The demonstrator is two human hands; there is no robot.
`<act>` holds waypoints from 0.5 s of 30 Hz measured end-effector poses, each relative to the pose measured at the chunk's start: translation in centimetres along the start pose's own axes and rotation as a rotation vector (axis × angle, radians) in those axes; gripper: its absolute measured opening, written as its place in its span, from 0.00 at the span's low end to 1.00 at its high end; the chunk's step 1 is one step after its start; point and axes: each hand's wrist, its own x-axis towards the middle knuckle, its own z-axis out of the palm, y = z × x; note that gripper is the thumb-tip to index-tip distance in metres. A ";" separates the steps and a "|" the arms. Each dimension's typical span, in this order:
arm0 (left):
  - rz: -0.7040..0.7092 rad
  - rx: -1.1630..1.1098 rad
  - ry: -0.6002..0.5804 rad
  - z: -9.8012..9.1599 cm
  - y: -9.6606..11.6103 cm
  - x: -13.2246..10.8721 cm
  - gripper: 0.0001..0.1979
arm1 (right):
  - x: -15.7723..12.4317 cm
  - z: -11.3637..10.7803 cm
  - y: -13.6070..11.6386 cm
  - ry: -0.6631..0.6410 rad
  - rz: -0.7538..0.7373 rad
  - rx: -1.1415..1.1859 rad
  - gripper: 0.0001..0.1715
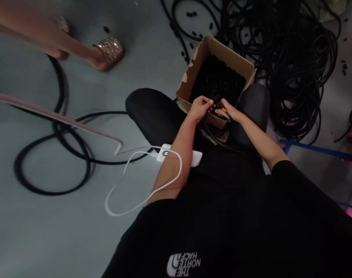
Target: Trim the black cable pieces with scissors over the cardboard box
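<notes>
Left hand [201, 108]: closed, fingers curled over a black cable [212, 135] at the near edge of the box; palm faces down and inward.

Right hand [227, 111]: partly closed, thumb and fingers pinching the same cable bundle just beside the left hand; a small orange part [224, 110] shows at the grip. Its exact type is too small to tell.

Arm pose: left forearm [178, 154] and right forearm [258, 139] both reach forward and converge, with the hands nearly touching.

Cable run: from the hands, a loop of the black cable hangs down toward the lap.

Container: a cardboard box [199, 65] rests on the knees, holding a dense mass of black cable pieces [218, 81].

Seated operator: black trousers [151, 108] cover the knees; a black top [193, 216] shows at the lower edge.

Adjacent items: a white power unit [178, 156] lies on the lap, with a white lead [108, 200] looping out over the floor.

Floor, right: a large coiled pile of black cable [297, 69] lies beside the box; a blue metal frame [317, 150] stands beyond it.

Floor, far side: short black cable pieces [190, 14] lie scattered.

Floor, left: a loose black cable loop [18, 166] lies on the grey floor [48, 231].

Co-worker: a foot in a glittery shoe [110, 52] stands at the upper left.
</notes>
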 end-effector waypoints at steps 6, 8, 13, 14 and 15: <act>0.042 0.049 -0.076 -0.6 -0.7 0.3 0.29 | 0.0 -0.1 0.2 -0.014 -0.015 -0.006 0.35; 0.049 0.054 -0.110 -0.8 -0.9 0.4 0.29 | -0.1 -0.1 0.1 -0.012 -0.002 -0.021 0.35; 0.044 0.053 -0.108 -1.0 -0.9 0.7 0.29 | -0.4 -0.2 -0.7 0.013 0.002 -0.088 0.33; 0.040 0.046 -0.097 -1.0 -0.8 0.7 0.28 | -0.5 -0.2 -0.9 0.030 0.003 -0.110 0.31; 0.032 0.040 -0.083 -1.0 -0.8 0.7 0.28 | -0.7 -0.3 -1.1 0.045 0.000 -0.135 0.28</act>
